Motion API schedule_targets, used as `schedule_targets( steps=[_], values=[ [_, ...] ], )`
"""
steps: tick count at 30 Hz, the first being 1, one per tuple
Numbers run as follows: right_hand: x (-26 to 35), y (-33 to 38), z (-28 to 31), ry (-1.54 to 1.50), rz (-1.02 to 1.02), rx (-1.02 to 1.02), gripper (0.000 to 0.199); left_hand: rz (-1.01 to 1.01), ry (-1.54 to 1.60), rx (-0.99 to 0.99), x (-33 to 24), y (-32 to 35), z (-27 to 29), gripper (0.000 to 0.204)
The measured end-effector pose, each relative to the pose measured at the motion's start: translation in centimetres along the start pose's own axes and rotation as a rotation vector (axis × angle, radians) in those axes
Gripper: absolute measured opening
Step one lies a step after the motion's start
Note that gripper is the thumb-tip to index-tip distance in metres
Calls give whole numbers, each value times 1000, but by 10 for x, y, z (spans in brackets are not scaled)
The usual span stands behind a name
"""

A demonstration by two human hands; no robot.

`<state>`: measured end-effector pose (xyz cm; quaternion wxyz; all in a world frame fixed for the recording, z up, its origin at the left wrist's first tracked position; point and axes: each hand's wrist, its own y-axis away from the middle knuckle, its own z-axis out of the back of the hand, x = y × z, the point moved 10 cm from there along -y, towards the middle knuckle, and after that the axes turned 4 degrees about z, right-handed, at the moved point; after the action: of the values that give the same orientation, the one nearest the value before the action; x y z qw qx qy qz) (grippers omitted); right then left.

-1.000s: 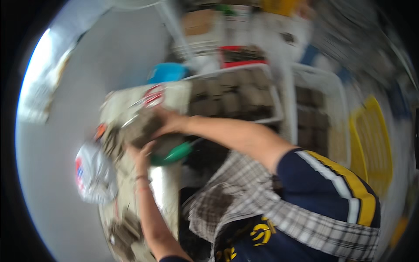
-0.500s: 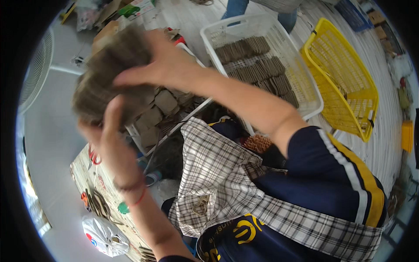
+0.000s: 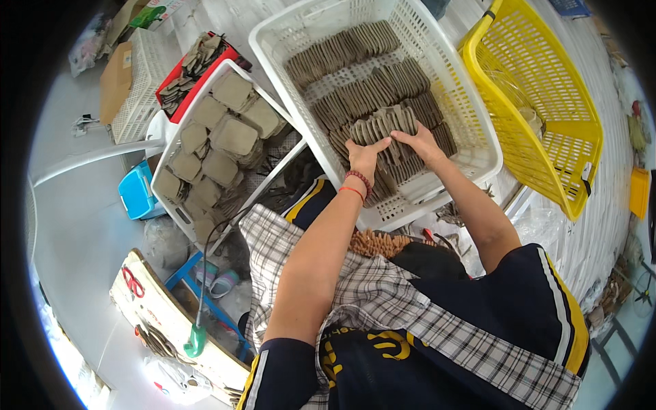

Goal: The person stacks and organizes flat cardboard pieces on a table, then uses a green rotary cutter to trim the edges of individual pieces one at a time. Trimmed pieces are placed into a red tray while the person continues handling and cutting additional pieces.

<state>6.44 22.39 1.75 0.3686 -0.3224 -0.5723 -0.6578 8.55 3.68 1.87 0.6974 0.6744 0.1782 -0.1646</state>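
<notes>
My two hands are clamped on a stack of grey-brown slabs [image 3: 384,124], left hand [image 3: 363,162] at one end, right hand [image 3: 425,144] at the other, thumbs nearly meeting along the near side. The stack is inside the big white basket [image 3: 456,113], by the standing rows [image 3: 344,51] of similar pieces. Left of it, a white crate [image 3: 272,101] holds piles of rounded-square pieces [image 3: 234,137] lying flat; a red tray [image 3: 229,55] holds a loose jumble. My slabs are thin, matt and packed face to face on edge, their upper edges uneven.
</notes>
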Motion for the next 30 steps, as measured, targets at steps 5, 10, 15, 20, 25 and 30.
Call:
schedule_targets(
  steps=[5, 10, 15, 20, 25, 30],
  values=[
    [-17, 3, 37, 95, 16, -29, 77, 112, 51, 138, 34, -5, -39, 122],
    [-72, 16, 67, 402, -184, 110, 88, 342, 137, 331, 119, -29, -80, 110],
    [-146, 14, 53, 860, -440, 267, 117, 613, -72, 203, 143, -32, -68, 77],
    [-122, 11, 48, 1012, -299, 234, 137, 383, -352, -369, 173, -50, -39, 42],
    [-80, 16, 7, 1035, -106, -21, 120, 90, -187, 152, 92, -10, -60, 43],
    [-111, 0, -15, 1235, 393, -16, 86, -740, -519, 212, -38, 98, -26, 27]
  ],
)
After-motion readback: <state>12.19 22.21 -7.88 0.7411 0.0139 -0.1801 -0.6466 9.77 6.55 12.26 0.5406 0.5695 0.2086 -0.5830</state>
